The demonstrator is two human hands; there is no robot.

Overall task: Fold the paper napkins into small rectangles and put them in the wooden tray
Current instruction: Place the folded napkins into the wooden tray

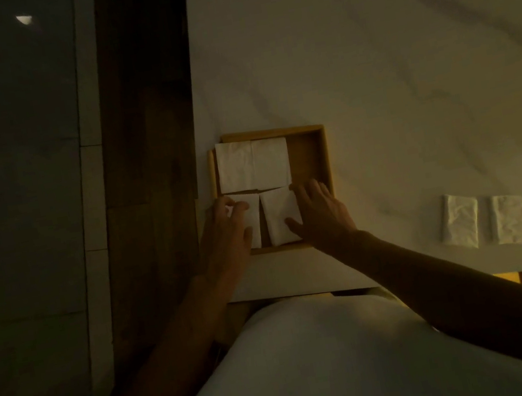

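The wooden tray (309,155) sits at the left edge of the white-covered table. Two folded white napkins lie side by side in its far half (252,164). In the near half lie two more: a left napkin (255,224) and a right napkin (278,217). My left hand (227,234) rests with its fingers on the left napkin and hides the tray's near left corner. My right hand (323,215) lies flat with spread fingers on the right napkin's right edge. Neither hand grips anything.
Two folded napkins (460,221) (511,220) lie side by side on the tablecloth (367,59) to the right of the tray. A dark wooden strip (142,114) and a tiled floor run along the left. My white-clad torso fills the bottom.
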